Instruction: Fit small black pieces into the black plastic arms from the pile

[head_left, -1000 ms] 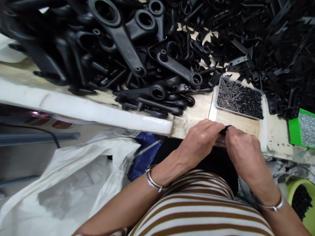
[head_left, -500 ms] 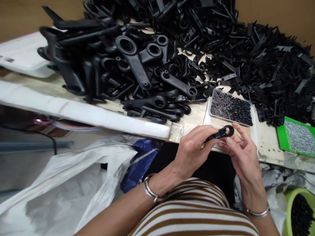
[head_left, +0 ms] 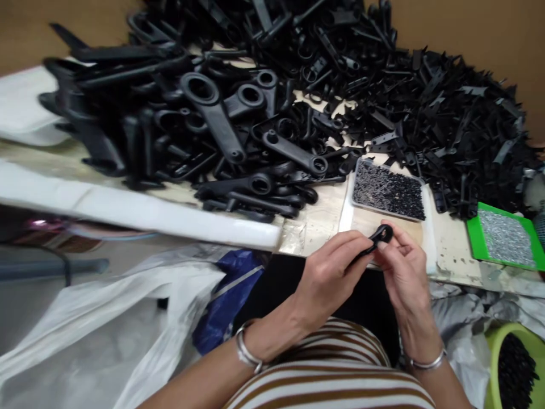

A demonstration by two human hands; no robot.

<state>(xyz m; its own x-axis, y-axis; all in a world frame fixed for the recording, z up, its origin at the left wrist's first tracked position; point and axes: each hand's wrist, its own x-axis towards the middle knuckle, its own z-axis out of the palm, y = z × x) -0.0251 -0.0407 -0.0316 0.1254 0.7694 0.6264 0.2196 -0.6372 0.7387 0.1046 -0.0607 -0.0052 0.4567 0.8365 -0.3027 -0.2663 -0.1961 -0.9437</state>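
So the bench (head_left: 326,207) is loaded up just beyond the grip: big black levers (head_left: 223,133) are heaped ahead-left, smaller black pieces (head_left: 451,108) ahead-right, presumably pushed back so elbow room is left. A green tray (head_left: 473,241) of silver bits (head_left: 506,236) is parked off to the right; a clear tray (head_left: 387,215) of tiny dark bits (head_left: 389,190) is set just past the grip, likely for short reaches. Between both hands, the small black part (head_left: 377,236) is held: narrow end closed in by the left hand (head_left: 332,264), ring end seemingly pinched by the right hand (head_left: 404,264), probably for steadiness.
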